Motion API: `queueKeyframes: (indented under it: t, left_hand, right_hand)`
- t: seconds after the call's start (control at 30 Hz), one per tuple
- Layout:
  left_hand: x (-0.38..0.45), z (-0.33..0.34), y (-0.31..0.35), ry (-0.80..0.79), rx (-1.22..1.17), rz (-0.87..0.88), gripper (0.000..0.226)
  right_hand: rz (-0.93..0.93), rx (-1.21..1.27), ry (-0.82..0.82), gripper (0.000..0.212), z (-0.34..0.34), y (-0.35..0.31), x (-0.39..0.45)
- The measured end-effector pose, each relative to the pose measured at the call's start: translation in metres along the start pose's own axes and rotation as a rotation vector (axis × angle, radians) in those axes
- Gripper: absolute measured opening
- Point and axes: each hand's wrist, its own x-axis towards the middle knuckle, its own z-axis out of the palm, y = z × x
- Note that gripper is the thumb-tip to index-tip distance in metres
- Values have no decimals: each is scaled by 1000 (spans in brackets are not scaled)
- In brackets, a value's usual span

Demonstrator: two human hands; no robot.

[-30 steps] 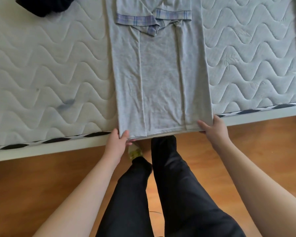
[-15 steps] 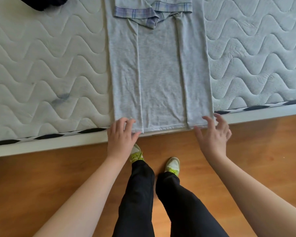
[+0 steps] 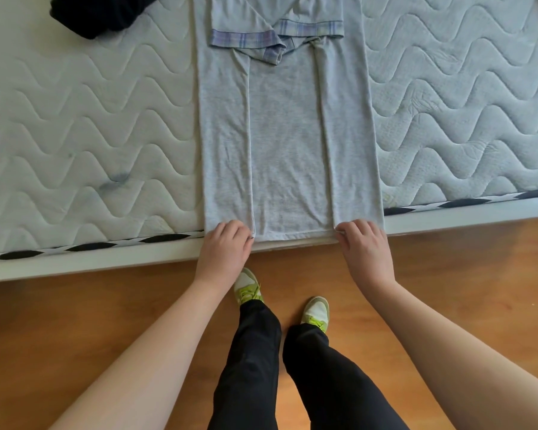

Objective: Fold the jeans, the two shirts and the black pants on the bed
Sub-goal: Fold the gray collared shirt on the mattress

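Grey shirt point(image 3: 288, 144) flat on bed point(image 3: 75, 135), centre frame, sides folded in. L hand point(image 3: 227, 246) & R hand point(image 3: 362, 243) fingers curled, gripping bottom hem corners at mattress edge. Black pants point(image 3: 100, 12) upper left.

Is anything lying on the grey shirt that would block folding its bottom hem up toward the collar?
Nothing visible does. Both the left hand and right hand already grip the hem of the grey shirt, and its folded surface is bare. The dark garment lies apart, far left on the mattress.
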Motion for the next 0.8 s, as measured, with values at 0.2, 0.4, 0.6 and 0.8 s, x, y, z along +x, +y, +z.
queueKeyframes:
  t: [0.2, 0.4, 0.6, 0.8]
  left_hand:
    - [-7, 6, 11, 90, 65, 26, 25]
    - [-9, 11, 8, 82, 44, 21, 12]
    - [-3, -9, 2, 68, -90, -186, 18]
    - [8, -23, -21, -16, -515, -959, 35]
  right_hand:
    - [-21, -3, 28, 8, 2, -2, -2]
    - [-54, -16, -33, 6, 8, -2, 0]
    - [299, 147, 0, 20, -15, -1, 7]
    - [909, 415, -200, 47, -25, 27, 33]
